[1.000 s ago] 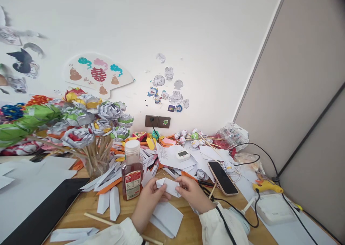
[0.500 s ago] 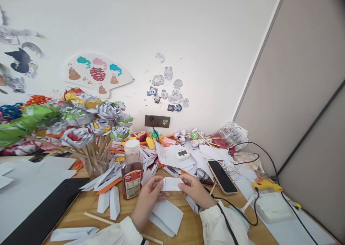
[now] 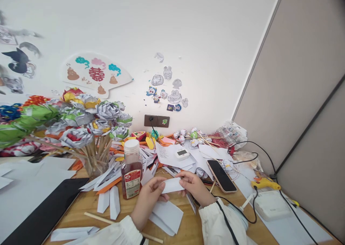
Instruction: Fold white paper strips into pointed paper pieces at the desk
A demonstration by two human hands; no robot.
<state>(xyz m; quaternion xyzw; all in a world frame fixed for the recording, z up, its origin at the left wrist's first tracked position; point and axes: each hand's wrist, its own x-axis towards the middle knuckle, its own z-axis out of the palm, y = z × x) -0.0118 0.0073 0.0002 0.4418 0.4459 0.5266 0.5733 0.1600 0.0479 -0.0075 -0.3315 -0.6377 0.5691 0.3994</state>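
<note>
Two hands on one folded white paper strip [image 3: 172,185], held just right of the brown bottle [image 3: 132,169]: left hand [image 3: 147,198] pinches its left end, right hand [image 3: 195,187] its right end, fingers closed on it. Folded white sheet [image 3: 167,216] lies below the strip; phone [image 3: 221,171] well right of the bottle; paper flowers [image 3: 81,122] to its left.

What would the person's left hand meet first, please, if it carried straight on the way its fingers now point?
The left hand points up and to the right, its fingers already on the small folded white paper piece. Beyond that, it would probably meet the right hand gripping the paper's other end, though depth is hard to judge.
</note>
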